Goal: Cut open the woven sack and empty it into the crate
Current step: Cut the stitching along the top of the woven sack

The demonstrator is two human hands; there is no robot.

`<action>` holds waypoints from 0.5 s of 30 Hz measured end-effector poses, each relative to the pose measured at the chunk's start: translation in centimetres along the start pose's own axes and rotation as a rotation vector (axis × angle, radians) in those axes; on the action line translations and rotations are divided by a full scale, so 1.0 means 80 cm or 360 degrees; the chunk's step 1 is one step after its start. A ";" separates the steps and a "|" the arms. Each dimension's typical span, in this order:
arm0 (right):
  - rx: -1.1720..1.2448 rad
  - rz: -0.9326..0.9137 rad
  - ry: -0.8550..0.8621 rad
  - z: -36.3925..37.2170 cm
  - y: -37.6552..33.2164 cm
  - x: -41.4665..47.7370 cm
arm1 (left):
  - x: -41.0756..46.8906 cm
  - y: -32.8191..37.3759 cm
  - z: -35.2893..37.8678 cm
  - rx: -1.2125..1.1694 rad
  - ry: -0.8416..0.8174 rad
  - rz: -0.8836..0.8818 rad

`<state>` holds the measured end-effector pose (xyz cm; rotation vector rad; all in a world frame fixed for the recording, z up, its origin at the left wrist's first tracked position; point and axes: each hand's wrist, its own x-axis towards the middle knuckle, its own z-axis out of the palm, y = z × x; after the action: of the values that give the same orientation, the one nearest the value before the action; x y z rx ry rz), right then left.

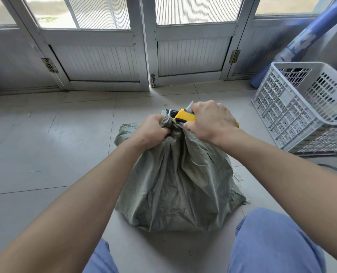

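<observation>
A grey-green woven sack (175, 186) stands on the tiled floor between my knees, its neck bunched at the top. My left hand (154, 131) grips the gathered neck from the left. My right hand (211, 121) holds a yellow utility knife (184, 116), whose front end lies against the top of the neck beside a white tie. The blade itself is hidden by the fabric. A pale grey perforated plastic crate (293, 107) sits at the right, tilted with its opening facing up and left.
White panelled doors (191, 56) close off the far side. A blue rolled mat (305, 38) leans in the right corner behind the crate. My knees in blue trousers (272, 243) frame the sack at the bottom. A dark round object (333, 168) lies below the crate.
</observation>
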<state>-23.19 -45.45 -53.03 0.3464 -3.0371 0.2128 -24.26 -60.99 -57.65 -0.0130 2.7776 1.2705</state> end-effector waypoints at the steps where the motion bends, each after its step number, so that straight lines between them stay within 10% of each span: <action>1: 0.0005 0.0008 -0.0035 0.001 -0.002 0.002 | -0.002 0.003 0.007 0.0007 -0.0024 0.0006; 6: -0.0050 0.0218 0.0276 -0.056 0.036 0.040 | -0.050 0.001 0.089 0.0209 -0.0564 -0.0001; 15: 0.0514 0.0377 -0.0307 0.012 0.036 0.041 | -0.014 0.002 0.011 0.0329 -0.0016 0.0050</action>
<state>-27.09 -43.54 -54.04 0.0217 -3.2268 0.7303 -23.06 -60.21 -58.01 0.0511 2.8960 0.9807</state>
